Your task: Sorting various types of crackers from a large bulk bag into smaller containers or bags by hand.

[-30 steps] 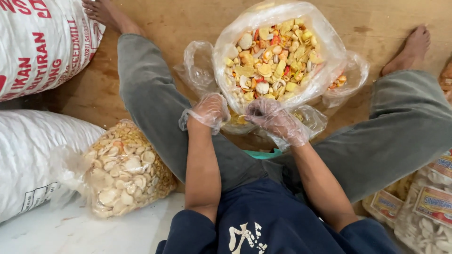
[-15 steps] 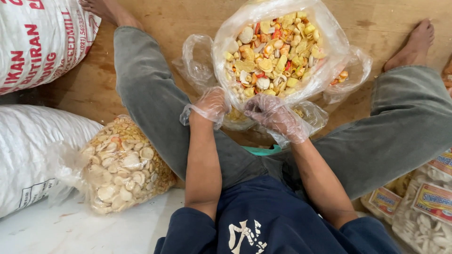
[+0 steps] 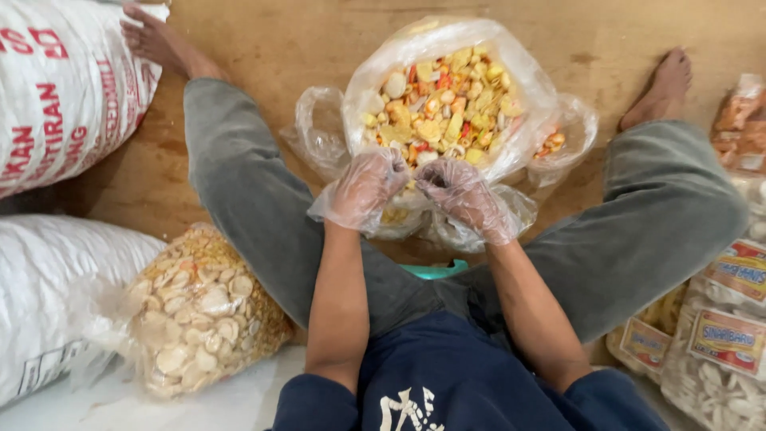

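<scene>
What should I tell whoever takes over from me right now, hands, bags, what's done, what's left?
Left hand: gloved, at the near rim of the big clear bag of mixed crackers; grip unclear.
Right hand: gloved, at the same rim beside it; grip unclear.
The big bag stands open and full on the wooden floor between the legs. Small clear bags lie around it, most nearly empty.
Done: sealed labelled packs are stacked at the right.
Left: the big bag is full; a bag of pale crackers lies untouched at left.
</scene>
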